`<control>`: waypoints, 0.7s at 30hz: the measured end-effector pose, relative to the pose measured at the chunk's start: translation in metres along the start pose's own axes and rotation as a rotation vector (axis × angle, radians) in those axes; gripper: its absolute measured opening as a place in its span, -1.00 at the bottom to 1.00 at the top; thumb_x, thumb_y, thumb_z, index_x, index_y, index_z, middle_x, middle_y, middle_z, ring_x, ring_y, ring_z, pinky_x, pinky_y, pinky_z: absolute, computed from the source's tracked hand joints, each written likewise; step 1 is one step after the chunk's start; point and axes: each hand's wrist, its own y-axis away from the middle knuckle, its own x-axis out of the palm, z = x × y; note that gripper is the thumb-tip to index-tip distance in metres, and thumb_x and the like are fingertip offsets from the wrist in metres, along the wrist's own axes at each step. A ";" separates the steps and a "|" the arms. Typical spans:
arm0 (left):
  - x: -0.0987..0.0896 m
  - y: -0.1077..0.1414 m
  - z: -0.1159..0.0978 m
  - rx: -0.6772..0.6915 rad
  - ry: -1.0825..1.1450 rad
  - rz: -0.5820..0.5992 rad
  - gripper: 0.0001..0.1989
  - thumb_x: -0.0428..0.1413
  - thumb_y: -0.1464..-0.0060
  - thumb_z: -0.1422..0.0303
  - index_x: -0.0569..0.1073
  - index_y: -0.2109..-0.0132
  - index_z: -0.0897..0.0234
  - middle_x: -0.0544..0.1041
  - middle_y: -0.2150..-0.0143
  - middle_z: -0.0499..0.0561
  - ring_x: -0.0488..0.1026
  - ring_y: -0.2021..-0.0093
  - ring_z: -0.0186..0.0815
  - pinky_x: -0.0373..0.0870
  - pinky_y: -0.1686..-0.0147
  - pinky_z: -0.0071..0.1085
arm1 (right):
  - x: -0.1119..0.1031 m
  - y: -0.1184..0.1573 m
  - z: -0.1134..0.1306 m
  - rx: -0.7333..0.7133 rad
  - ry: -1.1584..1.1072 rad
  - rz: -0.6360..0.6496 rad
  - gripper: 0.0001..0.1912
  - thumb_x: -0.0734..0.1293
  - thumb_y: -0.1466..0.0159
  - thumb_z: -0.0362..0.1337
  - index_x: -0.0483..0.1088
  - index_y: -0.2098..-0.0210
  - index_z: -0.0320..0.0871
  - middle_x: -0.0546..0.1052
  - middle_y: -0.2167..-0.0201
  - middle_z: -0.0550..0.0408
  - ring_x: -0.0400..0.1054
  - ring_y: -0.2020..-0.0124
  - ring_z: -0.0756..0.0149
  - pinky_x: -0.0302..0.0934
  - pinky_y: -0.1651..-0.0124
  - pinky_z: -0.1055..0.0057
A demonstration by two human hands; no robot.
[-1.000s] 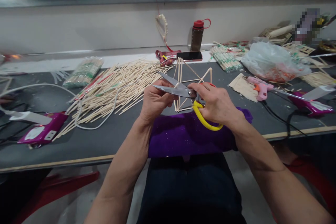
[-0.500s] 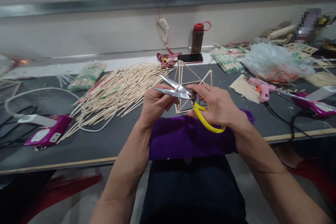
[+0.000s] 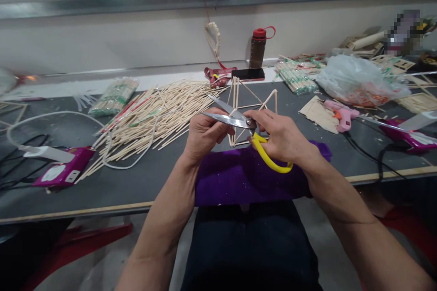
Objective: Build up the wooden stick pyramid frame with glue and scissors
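Note:
In the middle of the head view, my right hand (image 3: 282, 134) grips a pair of scissors (image 3: 228, 120) with yellow handles, its fingers closed about the handles and pivot. The blades stand apart and point left. Between them shows the pale end of a thin wooden stick (image 3: 233, 112). My left hand (image 3: 205, 136) is pinched closed just under the blades, seemingly on that stick; the blades partly hide its fingertips. Directly behind both hands stands a frame of glued wooden sticks (image 3: 236, 91) on the table. A purple cloth (image 3: 252, 177) lies below my hands at the table's edge.
Loose wooden sticks (image 3: 153, 113) spread to the left, beside a wrapped stick bundle (image 3: 114, 95) and a magenta power strip (image 3: 64, 168). At right lie a pink glue gun (image 3: 343, 113) and a plastic bag (image 3: 358, 79). A bottle (image 3: 257, 50) and phone (image 3: 248, 74) are at the back.
Both hands and the scissors have shifted very slightly to the right. The blades look a touch closer together around the stick. Other things keep their places.

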 end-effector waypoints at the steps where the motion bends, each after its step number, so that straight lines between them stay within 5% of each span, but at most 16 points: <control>1: -0.001 0.000 0.001 0.008 -0.002 0.005 -0.87 0.30 -0.14 0.29 0.59 0.33 0.23 0.57 0.55 -0.06 0.23 0.73 -0.55 0.10 0.77 -0.61 | 0.000 0.000 0.000 0.009 0.014 0.008 -0.43 0.33 -0.17 -0.37 0.38 -0.19 -0.28 0.54 0.09 -0.11 0.39 0.25 0.23 0.32 0.13 0.27; 13: -0.001 -0.002 0.005 0.011 -0.073 -0.007 -0.73 0.33 -0.09 0.14 0.56 0.36 0.26 0.56 0.56 -0.05 0.25 0.75 -0.53 0.13 0.78 -0.57 | -0.001 0.001 0.005 0.055 0.220 0.025 -0.43 0.28 -0.20 -0.34 0.37 -0.21 -0.24 0.55 0.10 -0.13 0.43 0.14 0.10 0.30 0.10 0.24; 21: -0.002 -0.005 0.001 0.039 -0.043 -0.061 -0.77 0.39 -0.02 0.24 0.54 0.40 0.25 0.57 0.57 -0.06 0.28 0.75 -0.52 0.10 0.79 -0.58 | 0.001 -0.001 0.000 0.013 0.218 -0.018 -0.44 0.31 -0.20 -0.30 0.38 -0.20 -0.20 0.55 0.12 -0.06 0.42 0.16 0.14 0.23 0.19 0.30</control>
